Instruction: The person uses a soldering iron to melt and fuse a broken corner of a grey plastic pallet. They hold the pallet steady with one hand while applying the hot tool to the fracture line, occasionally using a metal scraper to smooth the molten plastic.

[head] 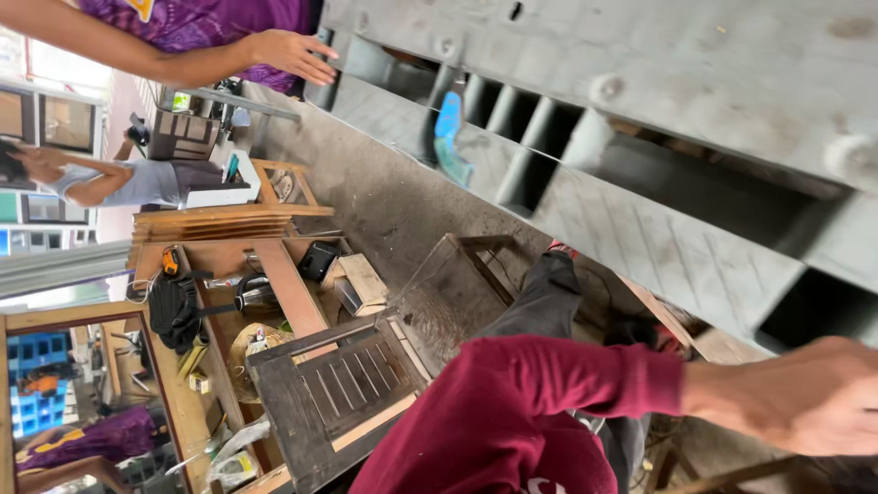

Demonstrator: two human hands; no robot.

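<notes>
The right hand (809, 393) reaches out of a dark red sleeve (549, 384) over the floor, just below the lower edge of the grey slatted timber frame (695, 110). It is blurred and partly cut off by the edge of the view, so I cannot tell whether its fingers are apart or closed, or whether they touch anything. A thin wooden bar (732, 476) lies just beneath the hand, apparently apart from it. The left hand is out of view. A leg in dark trousers (549, 293) stretches from the sleeve towards the frame.

At the far end of the grey frame, a co-worker's hand (293, 55) on a bare arm hovers by its edge, fingers straight and slightly spread, holding nothing. A blue object (448, 128) sits in one of the frame's gaps near that hand.

On the floor beside the leg stand a wire-mesh panel (448, 293) and a dark slatted chair (338, 393). Beyond them a wooden bench (288, 284) carries a kettle (251, 293) and a black bag (174, 311) near its edge.
</notes>
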